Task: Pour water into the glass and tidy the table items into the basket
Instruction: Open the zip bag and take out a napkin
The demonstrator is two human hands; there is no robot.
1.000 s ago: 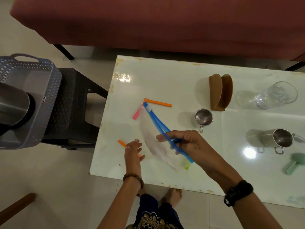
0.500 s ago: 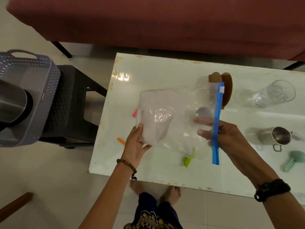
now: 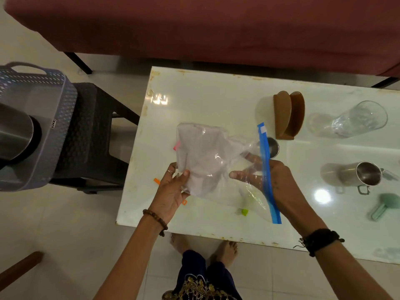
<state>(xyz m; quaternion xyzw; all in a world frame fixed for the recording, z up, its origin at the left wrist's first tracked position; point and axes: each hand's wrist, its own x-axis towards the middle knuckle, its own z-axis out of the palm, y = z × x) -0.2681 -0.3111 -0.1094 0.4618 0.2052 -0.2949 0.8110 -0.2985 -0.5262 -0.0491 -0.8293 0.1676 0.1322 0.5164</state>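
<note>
Both-handed, fingers point(image 3: 183, 173) pinching bag point(image 3: 203, 156)

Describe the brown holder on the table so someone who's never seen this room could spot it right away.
Start at the white table and look along its far edge, toward the red sofa. The brown holder stands upright there, just left of the clear glass lying on its side. It alone is brown: two rounded panels on a flat base.

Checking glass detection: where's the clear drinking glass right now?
Head view, far right of the white table: the clear drinking glass lies on its side, just right of the brown wooden holder and beyond the steel mug.
</note>
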